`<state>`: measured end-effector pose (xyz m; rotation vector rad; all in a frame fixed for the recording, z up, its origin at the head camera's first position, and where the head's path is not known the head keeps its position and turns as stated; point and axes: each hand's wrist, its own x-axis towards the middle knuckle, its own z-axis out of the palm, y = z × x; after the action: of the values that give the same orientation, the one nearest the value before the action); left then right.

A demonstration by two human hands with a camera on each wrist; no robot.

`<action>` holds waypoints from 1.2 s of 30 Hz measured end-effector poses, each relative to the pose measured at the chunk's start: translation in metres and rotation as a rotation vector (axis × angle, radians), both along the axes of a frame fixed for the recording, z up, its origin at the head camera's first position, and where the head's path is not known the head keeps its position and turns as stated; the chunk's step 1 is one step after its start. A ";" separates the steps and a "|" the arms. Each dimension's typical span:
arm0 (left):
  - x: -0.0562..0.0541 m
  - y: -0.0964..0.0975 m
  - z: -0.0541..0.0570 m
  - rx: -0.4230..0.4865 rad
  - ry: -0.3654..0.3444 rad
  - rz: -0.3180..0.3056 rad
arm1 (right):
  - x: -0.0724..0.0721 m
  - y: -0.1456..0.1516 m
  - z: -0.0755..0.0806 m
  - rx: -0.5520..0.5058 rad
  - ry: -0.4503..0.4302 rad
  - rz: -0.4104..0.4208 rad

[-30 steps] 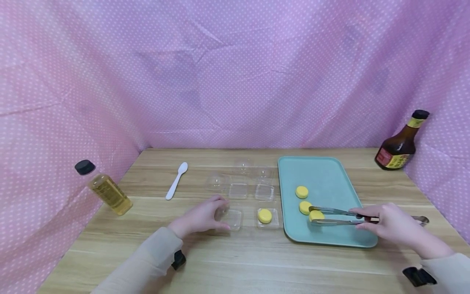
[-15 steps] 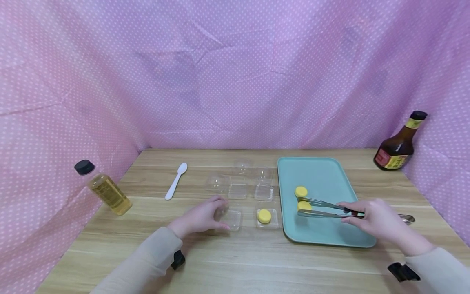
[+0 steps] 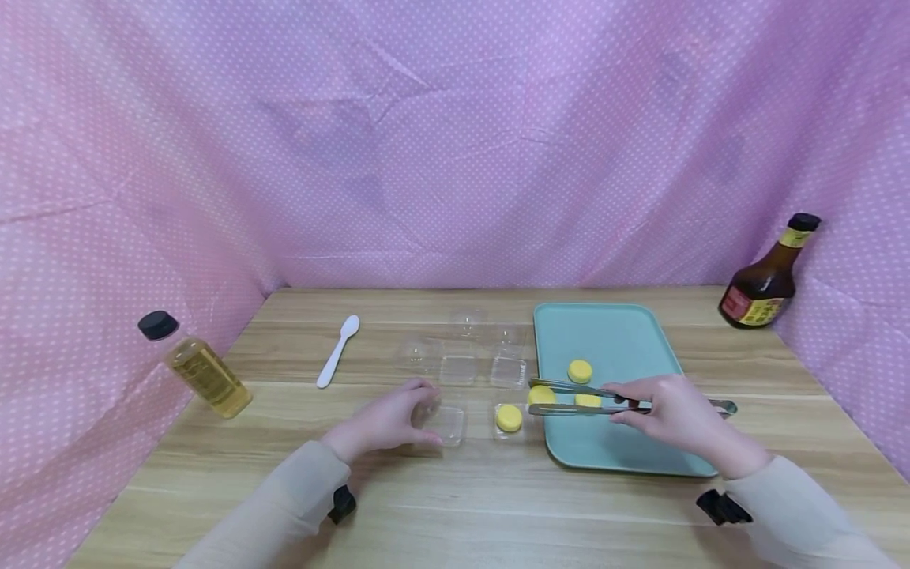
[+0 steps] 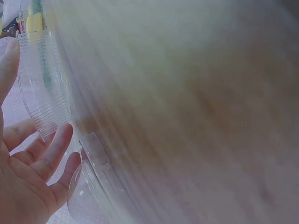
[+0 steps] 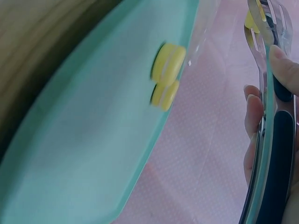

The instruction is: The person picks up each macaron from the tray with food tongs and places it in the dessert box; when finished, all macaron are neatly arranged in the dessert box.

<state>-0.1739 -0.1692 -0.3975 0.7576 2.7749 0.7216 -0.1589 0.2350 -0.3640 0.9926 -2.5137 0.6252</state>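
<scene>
My left hand (image 3: 387, 419) spans the near-left clear plastic box (image 3: 451, 427), thumb at its front edge and fingers at its far side. Its ridged wall (image 4: 46, 88) lies between thumb and fingers in the left wrist view. My right hand (image 3: 668, 407) grips metal tongs (image 3: 558, 409) with dark handle inserts (image 5: 279, 158). A yellow macaron (image 3: 542, 396) is between the tong tips, over the left rim of the green tray (image 3: 607, 336). Two macarons (image 3: 580, 371) lie on the tray, one partly hidden by the tongs. Another macaron (image 3: 508, 418) sits in the box base just left of the tips.
Behind the hands are more clear boxes (image 3: 458, 369) with domed lids (image 3: 419, 353). A white spoon (image 3: 338, 352) lies to the left. An oil bottle (image 3: 208, 378) stands at the left edge, a brown sauce bottle (image 3: 762, 288) at the back right. A pink dotted cloth (image 3: 455, 158) hangs behind.
My right hand has moved left with the tongs, carrying a macaron from the tray's middle to its left rim. The left hand stays at the clear box.
</scene>
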 end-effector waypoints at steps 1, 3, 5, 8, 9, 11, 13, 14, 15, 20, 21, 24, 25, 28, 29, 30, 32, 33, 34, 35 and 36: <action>0.000 0.000 0.000 0.002 0.002 -0.001 | -0.001 -0.003 0.000 -0.005 0.001 0.010; 0.000 0.000 -0.001 0.003 0.008 -0.005 | -0.002 -0.008 0.000 -0.020 0.004 0.037; 0.000 -0.001 -0.001 0.006 0.010 -0.005 | -0.003 -0.013 -0.001 -0.034 0.007 0.061; 0.000 -0.001 -0.002 0.002 0.013 -0.004 | -0.004 -0.021 -0.002 -0.047 0.012 0.089; 0.000 -0.001 -0.002 0.001 0.013 -0.003 | -0.004 -0.023 -0.002 -0.051 0.012 0.095; 0.000 -0.001 -0.002 0.000 0.014 -0.002 | -0.005 -0.028 -0.004 -0.054 0.016 0.103; 0.000 -0.001 -0.002 0.003 0.013 -0.003 | -0.005 -0.033 -0.005 -0.050 0.020 0.108; 0.000 -0.001 -0.002 0.002 0.014 -0.003 | -0.006 -0.036 -0.006 -0.046 0.024 0.108; 0.000 -0.001 -0.002 0.002 0.015 -0.003 | -0.006 -0.038 -0.007 -0.043 0.023 0.108; 0.000 -0.001 -0.002 -0.003 0.016 -0.006 | -0.008 -0.049 -0.011 -0.028 0.013 0.118; 0.000 0.000 -0.002 -0.001 0.013 -0.007 | -0.009 -0.051 -0.011 -0.027 0.006 0.123; -0.001 -0.001 -0.002 0.007 0.005 -0.007 | -0.011 -0.058 -0.012 -0.015 -0.005 0.135; -0.001 -0.001 -0.002 0.008 0.003 -0.007 | -0.011 -0.061 -0.012 -0.008 -0.012 0.135; -0.002 -0.001 -0.003 0.005 0.008 -0.006 | -0.012 -0.069 -0.012 0.006 -0.036 0.130; -0.002 -0.001 -0.004 0.003 0.010 -0.006 | -0.012 -0.072 -0.013 0.012 -0.047 0.127; -0.002 -0.001 -0.004 0.002 0.012 -0.006 | -0.012 -0.074 -0.013 0.015 -0.054 0.126; -0.002 -0.001 -0.004 0.001 0.016 -0.007 | -0.012 -0.079 -0.013 0.021 -0.046 0.130; -0.002 -0.001 -0.004 0.001 0.016 -0.008 | -0.012 -0.081 -0.013 0.022 -0.043 0.133; -0.002 -0.001 -0.004 0.002 0.013 -0.008 | -0.013 -0.083 -0.014 0.024 -0.038 0.138; -0.002 -0.001 -0.004 0.003 0.011 -0.008 | -0.013 -0.085 -0.014 0.026 -0.028 0.142; -0.002 -0.001 -0.004 0.003 0.011 -0.008 | -0.013 -0.086 -0.015 0.024 -0.023 0.145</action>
<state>-0.1757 -0.1704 -0.4014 0.7755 2.7798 0.7231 -0.1719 0.1488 -0.3788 1.1916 -2.4903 0.6529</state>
